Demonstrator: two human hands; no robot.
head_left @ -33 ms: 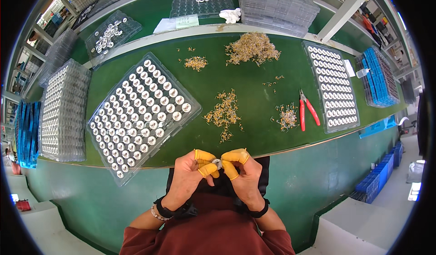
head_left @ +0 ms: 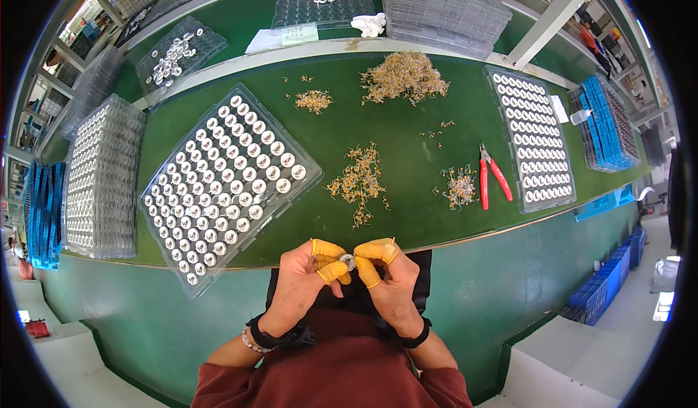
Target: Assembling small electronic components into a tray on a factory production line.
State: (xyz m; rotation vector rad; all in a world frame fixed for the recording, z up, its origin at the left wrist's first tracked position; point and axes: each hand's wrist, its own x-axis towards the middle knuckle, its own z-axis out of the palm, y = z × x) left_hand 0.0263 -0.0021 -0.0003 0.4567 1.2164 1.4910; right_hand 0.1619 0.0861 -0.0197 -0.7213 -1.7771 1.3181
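Surface [head_left: 407, 168]: disc tray [head_left: 280, 208] left, stacked trays [head_left: 123, 190] farther left. Centre: component pile [head_left: 357, 181]; component heap [head_left: 404, 78] behind, slightly right. Right: component cluster [head_left: 461, 190], pliers [head_left: 484, 182], second disc tray [head_left: 547, 206]. Left hand [head_left: 302, 273], right hand [head_left: 396, 284] before near edge.

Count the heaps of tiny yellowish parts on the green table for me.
4: the largest heap at the far side, a small heap to its left, a loose heap mid-table, and a right-hand heap beside the red-handled pliers. I left out scattered strays.
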